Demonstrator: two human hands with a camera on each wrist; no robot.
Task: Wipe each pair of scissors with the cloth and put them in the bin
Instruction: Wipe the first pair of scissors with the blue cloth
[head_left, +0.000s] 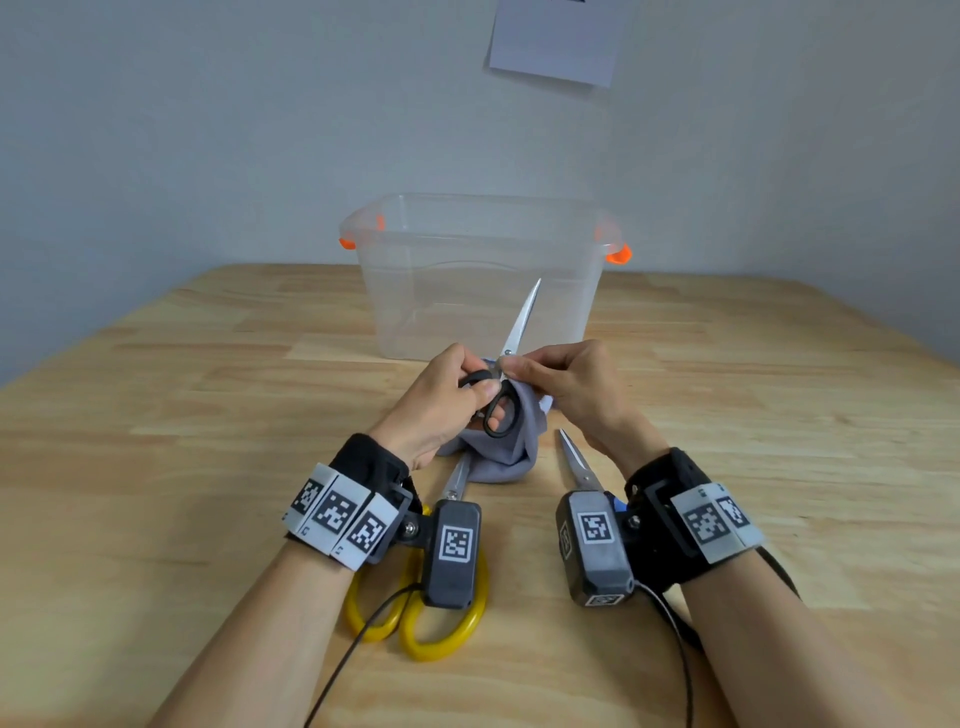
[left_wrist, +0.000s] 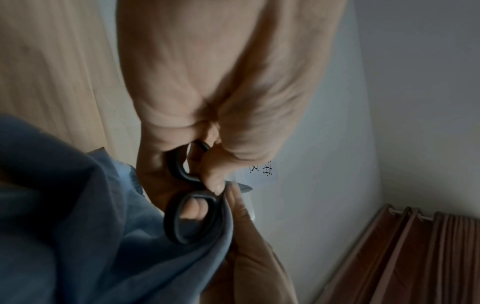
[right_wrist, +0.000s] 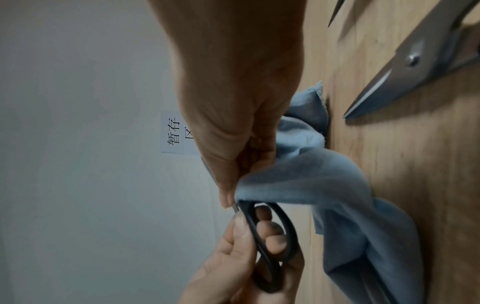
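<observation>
Left hand (head_left: 441, 400) grips the black-handled scissors (head_left: 506, 364) by the loops, fingers through the lower loop, blades closed and pointing up and away toward the clear plastic bin (head_left: 483, 270). Right hand (head_left: 563, 384) pinches the grey-blue cloth (head_left: 511, 441) against the scissors near the pivot, and the cloth trails down onto the wooden table (head_left: 779, 415). Yellow-handled scissors (head_left: 441, 618) lie on the table under the left wrist. A third pair of scissors (head_left: 579, 462) lies under the right wrist, handles hidden. The bin stands just behind the hands.
</observation>
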